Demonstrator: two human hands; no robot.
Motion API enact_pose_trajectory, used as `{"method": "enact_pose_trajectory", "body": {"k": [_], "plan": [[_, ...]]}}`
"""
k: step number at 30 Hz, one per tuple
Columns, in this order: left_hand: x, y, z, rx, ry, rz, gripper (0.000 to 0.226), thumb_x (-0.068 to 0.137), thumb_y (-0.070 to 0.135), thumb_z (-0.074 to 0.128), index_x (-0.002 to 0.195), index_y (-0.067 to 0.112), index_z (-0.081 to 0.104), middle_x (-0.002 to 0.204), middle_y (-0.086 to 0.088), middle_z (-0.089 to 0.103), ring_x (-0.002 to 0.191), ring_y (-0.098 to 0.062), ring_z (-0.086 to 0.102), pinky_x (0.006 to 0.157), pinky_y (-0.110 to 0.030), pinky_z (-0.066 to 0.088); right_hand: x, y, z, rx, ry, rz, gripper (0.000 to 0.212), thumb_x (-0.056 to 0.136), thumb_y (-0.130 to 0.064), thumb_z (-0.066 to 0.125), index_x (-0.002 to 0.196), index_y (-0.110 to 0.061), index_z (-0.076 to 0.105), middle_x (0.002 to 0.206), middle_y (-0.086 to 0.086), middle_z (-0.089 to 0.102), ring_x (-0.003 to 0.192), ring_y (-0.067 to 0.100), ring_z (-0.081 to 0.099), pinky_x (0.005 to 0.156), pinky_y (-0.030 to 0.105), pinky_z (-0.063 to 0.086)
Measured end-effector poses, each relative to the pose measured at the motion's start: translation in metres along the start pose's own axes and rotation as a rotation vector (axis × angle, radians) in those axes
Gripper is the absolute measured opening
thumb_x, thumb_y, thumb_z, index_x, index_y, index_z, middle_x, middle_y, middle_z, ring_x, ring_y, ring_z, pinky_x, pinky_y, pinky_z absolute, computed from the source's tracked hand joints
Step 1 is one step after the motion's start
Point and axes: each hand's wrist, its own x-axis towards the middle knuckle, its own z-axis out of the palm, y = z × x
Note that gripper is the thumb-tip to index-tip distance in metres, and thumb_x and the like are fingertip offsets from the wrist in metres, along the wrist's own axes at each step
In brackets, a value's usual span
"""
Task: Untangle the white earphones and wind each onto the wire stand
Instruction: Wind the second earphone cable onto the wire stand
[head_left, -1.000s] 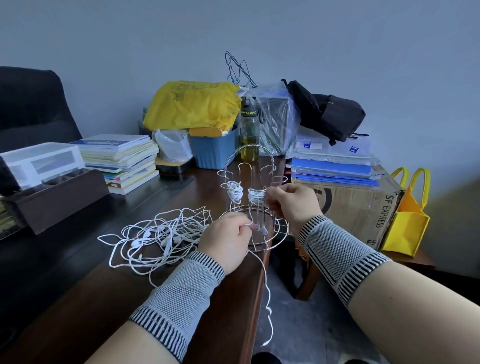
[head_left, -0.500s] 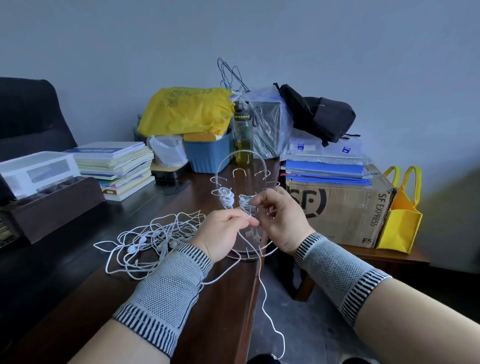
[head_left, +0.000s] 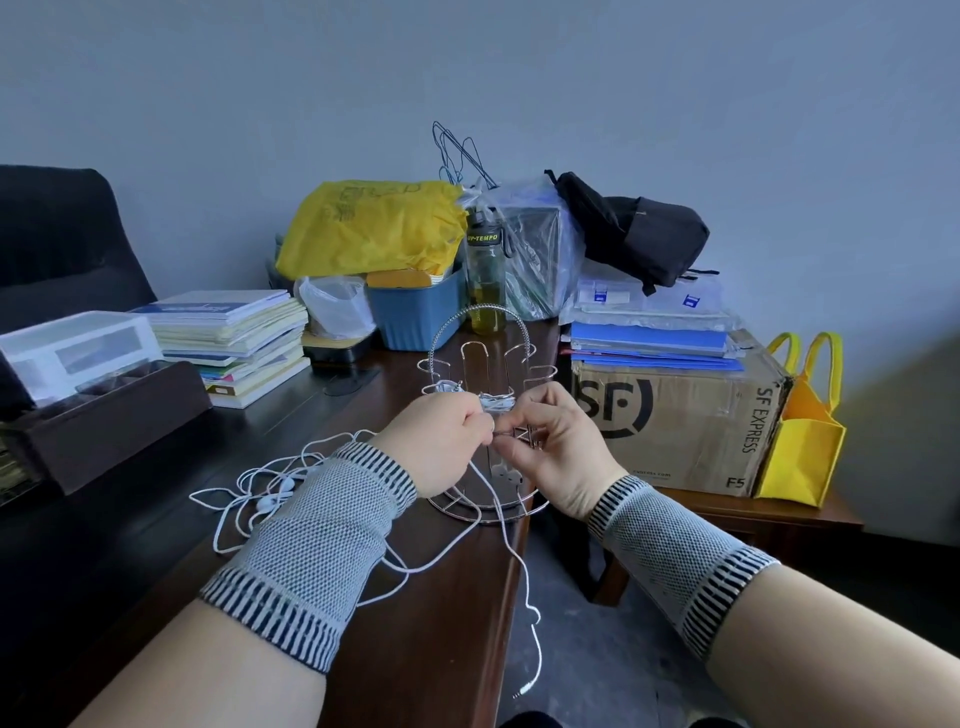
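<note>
A silver wire stand (head_left: 480, 343) stands at the right edge of the dark wooden desk (head_left: 431, 634). Two of its hooks carry wound white earphone bundles (head_left: 496, 401). In front of the stand my left hand (head_left: 439, 441) and my right hand (head_left: 550, 441) meet and both pinch a white earphone cable (head_left: 511, 551). That cable runs down over the desk edge and its plug hangs near the floor. A tangle of white earphones (head_left: 260, 493) lies on the desk behind my left wrist, partly hidden by it.
Stacked books (head_left: 234, 338), a dark tray (head_left: 104, 421), a blue tub (head_left: 415, 312), a yellow bag (head_left: 369, 228) and a green bottle (head_left: 485, 280) crowd the back of the desk. A cardboard box (head_left: 675, 415) and a yellow tote (head_left: 800, 441) sit on a low table to the right.
My hands have come together in front of the stand, and the hanging cable has been drawn up between them. The camera tilted so the stand sits lower in view.
</note>
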Motion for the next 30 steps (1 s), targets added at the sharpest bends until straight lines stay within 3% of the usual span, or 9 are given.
{"method": "enact_pose_trajectory", "body": {"k": [4, 10, 14, 17, 19, 22, 24, 26, 30], "plan": [[0.0, 0.002, 0.001, -0.018, -0.012, 0.027, 0.026, 0.099, 0.024, 0.045, 0.091, 0.004, 0.06, 0.06, 0.004, 0.043, 0.036, -0.002, 0.041, 0.038, -0.016, 0.026, 0.0, -0.003, 0.002, 0.043, 0.035, 0.026, 0.013, 0.075, -0.021, 0.082, 0.086, -0.023, 0.073, 0.087, -0.006, 0.048, 0.085, -0.009, 0.047, 0.073, 0.007, 0.038], [0.004, 0.001, -0.001, -0.007, -0.045, 0.068, 0.025, 0.098, 0.027, 0.047, 0.08, 0.018, 0.062, 0.061, 0.004, 0.045, 0.049, -0.01, 0.039, 0.039, -0.016, 0.029, -0.002, -0.005, 0.001, 0.096, 0.059, 0.09, 0.014, 0.079, -0.017, 0.079, 0.076, -0.026, 0.068, 0.084, -0.009, 0.049, 0.078, -0.008, 0.049, 0.07, 0.013, 0.045], [0.006, -0.002, -0.007, -0.044, 0.001, 0.033, 0.029, 0.099, 0.024, 0.046, 0.072, 0.023, 0.057, 0.07, 0.003, 0.058, 0.039, 0.004, 0.049, 0.038, -0.011, 0.03, 0.002, -0.006, 0.001, 0.149, 0.114, 0.187, 0.026, 0.084, -0.015, 0.071, 0.067, -0.03, 0.058, 0.084, -0.001, 0.054, 0.068, -0.004, 0.05, 0.069, 0.008, 0.039], [0.005, -0.002, -0.008, -0.251, 0.05, 0.007, 0.025, 0.099, 0.024, 0.046, 0.08, 0.02, 0.061, 0.081, 0.004, 0.075, 0.07, -0.003, 0.07, 0.07, -0.034, 0.059, 0.004, -0.005, 0.002, 0.244, 0.134, 0.257, 0.022, 0.087, -0.016, 0.067, 0.069, -0.027, 0.059, 0.087, 0.009, 0.059, 0.069, 0.007, 0.051, 0.066, 0.017, 0.043], [0.005, -0.001, -0.005, -0.343, 0.13, 0.009, 0.024, 0.097, 0.024, 0.051, 0.079, 0.018, 0.065, 0.071, 0.005, 0.073, 0.075, -0.014, 0.073, 0.08, -0.046, 0.059, 0.003, -0.004, 0.005, 0.265, 0.134, 0.282, 0.021, 0.089, -0.017, 0.065, 0.07, -0.025, 0.058, 0.084, 0.007, 0.057, 0.066, 0.008, 0.049, 0.059, 0.015, 0.043], [0.007, 0.004, 0.002, -0.32, 0.301, 0.007, 0.023, 0.093, 0.027, 0.058, 0.074, 0.018, 0.066, 0.062, 0.006, 0.07, 0.064, -0.006, 0.07, 0.076, -0.038, 0.059, 0.004, -0.005, 0.007, 0.223, 0.16, 0.284, 0.022, 0.089, -0.021, 0.063, 0.069, -0.028, 0.056, 0.082, 0.003, 0.057, 0.066, 0.009, 0.05, 0.067, 0.026, 0.044], [0.009, 0.006, 0.006, -0.309, 0.395, 0.016, 0.022, 0.092, 0.029, 0.061, 0.072, 0.021, 0.067, 0.059, 0.008, 0.069, 0.061, -0.005, 0.068, 0.069, -0.029, 0.056, 0.003, -0.009, 0.005, 0.214, 0.162, 0.277, 0.024, 0.091, -0.018, 0.061, 0.07, -0.026, 0.053, 0.085, 0.005, 0.054, 0.062, 0.0, 0.051, 0.062, 0.017, 0.044], [0.01, 0.008, 0.009, -0.343, 0.411, 0.055, 0.019, 0.09, 0.029, 0.064, 0.072, 0.025, 0.067, 0.06, 0.007, 0.069, 0.059, -0.003, 0.067, 0.065, -0.022, 0.052, 0.003, -0.013, 0.002, 0.149, 0.163, 0.246, 0.027, 0.092, -0.014, 0.06, 0.07, -0.026, 0.051, 0.086, 0.002, 0.05, 0.061, -0.008, 0.05, 0.053, 0.002, 0.037], [0.012, 0.011, 0.011, -0.355, 0.349, 0.142, 0.017, 0.091, 0.029, 0.065, 0.076, 0.033, 0.068, 0.059, 0.007, 0.067, 0.056, 0.001, 0.063, 0.058, -0.013, 0.049, 0.005, -0.012, 0.002, 0.037, 0.198, 0.222, 0.031, 0.09, -0.016, 0.062, 0.067, -0.031, 0.047, 0.08, -0.006, 0.051, 0.065, 0.0, 0.048, 0.059, 0.006, 0.036]]}}
